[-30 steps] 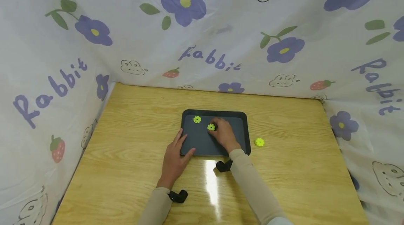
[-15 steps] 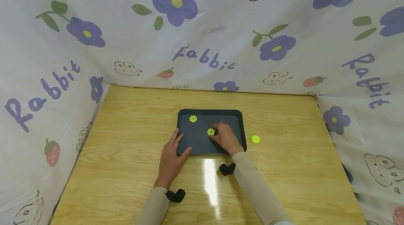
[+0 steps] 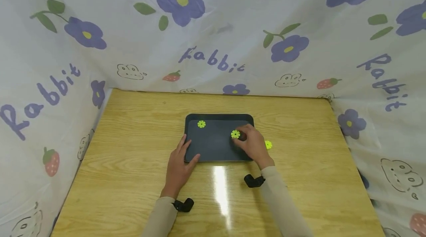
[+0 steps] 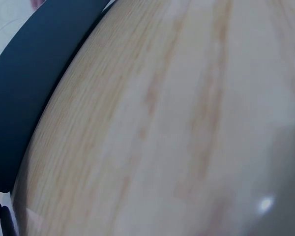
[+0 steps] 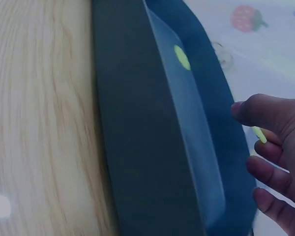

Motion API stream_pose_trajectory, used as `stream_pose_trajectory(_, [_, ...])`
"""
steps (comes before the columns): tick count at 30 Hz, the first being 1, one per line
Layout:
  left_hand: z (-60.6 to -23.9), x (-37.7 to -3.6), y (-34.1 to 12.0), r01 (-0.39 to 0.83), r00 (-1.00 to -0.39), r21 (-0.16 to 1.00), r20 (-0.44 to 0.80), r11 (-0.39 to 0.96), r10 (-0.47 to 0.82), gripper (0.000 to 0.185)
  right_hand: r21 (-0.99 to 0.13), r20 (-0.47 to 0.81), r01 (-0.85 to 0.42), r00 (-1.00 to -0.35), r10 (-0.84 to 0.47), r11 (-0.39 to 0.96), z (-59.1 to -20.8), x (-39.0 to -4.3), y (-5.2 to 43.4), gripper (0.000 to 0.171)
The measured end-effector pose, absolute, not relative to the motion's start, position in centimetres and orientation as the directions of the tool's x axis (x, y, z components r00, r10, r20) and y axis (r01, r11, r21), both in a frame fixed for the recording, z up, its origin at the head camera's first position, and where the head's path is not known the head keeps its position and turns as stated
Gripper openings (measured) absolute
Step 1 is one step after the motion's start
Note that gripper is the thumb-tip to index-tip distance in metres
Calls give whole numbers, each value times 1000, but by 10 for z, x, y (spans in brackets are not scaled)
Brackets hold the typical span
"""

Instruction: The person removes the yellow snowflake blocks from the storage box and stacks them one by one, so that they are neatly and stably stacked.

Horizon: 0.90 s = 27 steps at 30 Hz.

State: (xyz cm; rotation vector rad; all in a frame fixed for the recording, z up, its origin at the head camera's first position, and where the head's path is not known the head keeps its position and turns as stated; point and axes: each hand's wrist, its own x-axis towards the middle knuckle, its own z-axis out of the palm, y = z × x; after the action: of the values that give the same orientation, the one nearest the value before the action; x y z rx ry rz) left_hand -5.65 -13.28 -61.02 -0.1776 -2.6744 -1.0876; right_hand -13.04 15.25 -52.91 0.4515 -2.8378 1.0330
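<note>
My right hand (image 3: 254, 144) pinches a yellow-green notched disc (image 3: 235, 134) between thumb and fingers, over the right part of a dark grey rectangular tray (image 3: 209, 150). In the right wrist view the held disc (image 5: 259, 134) shows edge-on, partly covered by the fingers. A matching disc (image 3: 201, 124) lies flat in the tray's far left corner area. On the table just right of the tray is another yellow-green disc (image 3: 268, 144), partly hidden by my right hand. My left hand (image 3: 178, 166) rests at the tray's near left corner, fingers and thumb spread along its edges.
The tray stands on a wood-grain table (image 3: 139, 137). A white cloth (image 3: 213, 41) with flowers and rabbit print hangs behind and along both sides. Black wrist cameras (image 3: 254, 180) are strapped on both arms. Light glares off the table near the front.
My right hand first drew the disc slightly nearer, then carried it rightward across the tray, now partly covering the disc on the table. The left hand keeps its place; the head view shifted slightly.
</note>
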Motion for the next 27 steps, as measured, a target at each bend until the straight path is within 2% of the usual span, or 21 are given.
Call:
stream_pose_trajectory(8, [-606, -56, -134, 204, -962, 677, 273, 707, 16, 65, -690, 193, -182, -979, -63, 700, -527, -125, 218, 38])
stream_pose_trajectory(14, [-605, -58, -135, 202, -963, 673, 269, 712, 19, 66, -708, 143, -51, -987, 72, 704, -539, -112, 256, 41])
stream_pose_trajectory(27, [-609, -58, -130, 202, -963, 677, 270, 707, 16, 65, -763, 15, -13, -1000, -2, 647, -568, -97, 262, 37])
